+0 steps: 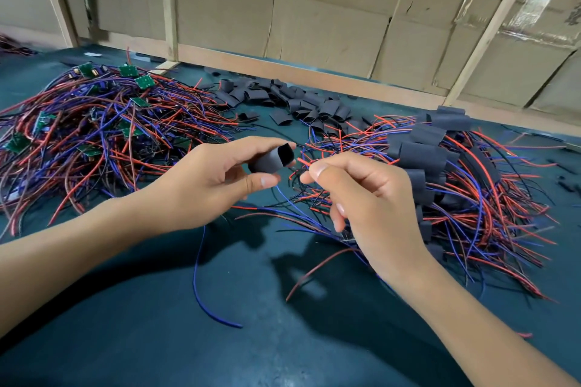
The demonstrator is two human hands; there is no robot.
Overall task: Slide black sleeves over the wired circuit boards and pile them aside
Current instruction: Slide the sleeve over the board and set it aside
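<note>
My left hand (207, 179) pinches a short black sleeve (273, 161) between thumb and fingers, its open end facing right. A little to its right, my right hand (367, 198) pinches a bundle of red, blue and black wires (292, 195) at their tips, just short of the sleeve's mouth. The board on those wires is hidden under my right palm. A heap of bare green boards with wires (94, 122) lies at the left. Loose black sleeves (283, 100) lie at the back centre. Sleeved boards (430, 148) are piled at the right.
The work goes on over a dark teal table top (220, 339). A wall of cardboard boxes with a wooden frame (314, 25) closes off the far edge. One stray blue wire (201, 286) curls across the near middle.
</note>
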